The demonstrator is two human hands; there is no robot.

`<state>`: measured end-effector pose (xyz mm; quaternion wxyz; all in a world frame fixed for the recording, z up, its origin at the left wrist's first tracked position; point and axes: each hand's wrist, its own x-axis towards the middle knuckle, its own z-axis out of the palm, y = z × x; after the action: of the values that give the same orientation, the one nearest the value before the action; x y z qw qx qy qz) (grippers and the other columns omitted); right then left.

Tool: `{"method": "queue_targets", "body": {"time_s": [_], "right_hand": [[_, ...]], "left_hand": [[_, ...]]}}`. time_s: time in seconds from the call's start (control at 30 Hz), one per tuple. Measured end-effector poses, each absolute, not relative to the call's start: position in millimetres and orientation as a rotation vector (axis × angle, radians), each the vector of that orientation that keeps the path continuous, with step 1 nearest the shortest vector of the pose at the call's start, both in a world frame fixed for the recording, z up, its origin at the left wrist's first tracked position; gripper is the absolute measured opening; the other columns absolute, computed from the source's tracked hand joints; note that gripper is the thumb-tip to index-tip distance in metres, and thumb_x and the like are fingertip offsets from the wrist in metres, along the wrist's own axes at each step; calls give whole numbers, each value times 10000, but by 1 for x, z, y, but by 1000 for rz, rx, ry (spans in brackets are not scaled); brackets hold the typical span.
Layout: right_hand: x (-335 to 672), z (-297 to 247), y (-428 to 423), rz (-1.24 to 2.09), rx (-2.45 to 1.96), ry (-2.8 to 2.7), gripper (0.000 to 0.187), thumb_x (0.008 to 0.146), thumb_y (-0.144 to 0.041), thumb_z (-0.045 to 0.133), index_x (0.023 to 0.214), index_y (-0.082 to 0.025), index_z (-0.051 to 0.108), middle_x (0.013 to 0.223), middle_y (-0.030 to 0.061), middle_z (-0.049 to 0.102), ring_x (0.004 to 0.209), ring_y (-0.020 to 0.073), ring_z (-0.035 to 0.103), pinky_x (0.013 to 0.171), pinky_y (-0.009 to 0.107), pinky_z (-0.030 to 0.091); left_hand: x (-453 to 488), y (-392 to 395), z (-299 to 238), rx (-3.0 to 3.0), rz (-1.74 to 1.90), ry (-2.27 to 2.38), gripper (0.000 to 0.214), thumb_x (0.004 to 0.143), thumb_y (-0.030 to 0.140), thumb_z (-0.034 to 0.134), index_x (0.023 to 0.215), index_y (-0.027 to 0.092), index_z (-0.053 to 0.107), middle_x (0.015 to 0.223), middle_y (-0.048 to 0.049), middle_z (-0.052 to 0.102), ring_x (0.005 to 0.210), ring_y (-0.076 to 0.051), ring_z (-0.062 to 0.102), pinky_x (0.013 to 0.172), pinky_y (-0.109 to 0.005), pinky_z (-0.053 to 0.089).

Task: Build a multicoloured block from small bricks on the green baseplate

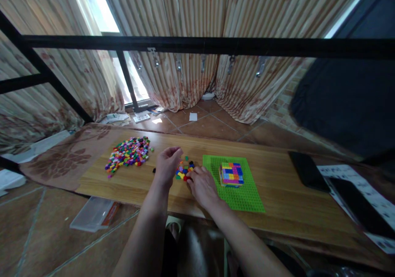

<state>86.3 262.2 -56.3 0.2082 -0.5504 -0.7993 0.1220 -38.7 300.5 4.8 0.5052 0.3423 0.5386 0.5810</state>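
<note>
My left hand (167, 164) hovers just left of a small pile of building bricks (182, 170), thumb and fingers pinched together; whatever may be between them is too small to tell. At the pile's right edge, my right hand (203, 185) has its fingers bent down onto the bricks, with red ones at the fingertips; I cannot make out what it grips. Right of that hand lies a green studded baseplate (247, 199). On it stands a multicoloured block of stacked bricks (232, 174), with yellow, orange, blue, purple and pink on top.
A large heap of loose bricks (128, 155) spreads over the left of the wooden table (271, 178). Dark flat objects (307, 172) and a printed sheet (339, 174) lie at the right end. A clear plastic container (92, 214) is on the floor, and a black rail (191, 44) crosses beyond.
</note>
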Motion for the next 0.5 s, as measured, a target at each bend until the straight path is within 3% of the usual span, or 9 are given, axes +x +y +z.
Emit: {"method": "queue_targets", "body": {"time_s": [0.23,0.5], "right_hand": [[86,-54,260,293,-1537,-2215,93,848,-179,572,862,-198,661,900,68,628,927,235,513,836,358,410],[102,-23,250,332,-1432,-2004,226,914,-164,457,1043,-205,638,961,60,599,937,193,549,842,315,446]], "left_hand": [[-34,301,3,899,1370,1339,397,529,348,773,833,111,678,662,12,620,535,-61,479,532,-191,371],[-29,301,2,978,1318,1361,429,532,381,772,854,114,676,689,-10,642,546,-76,507,524,-190,383]]}}
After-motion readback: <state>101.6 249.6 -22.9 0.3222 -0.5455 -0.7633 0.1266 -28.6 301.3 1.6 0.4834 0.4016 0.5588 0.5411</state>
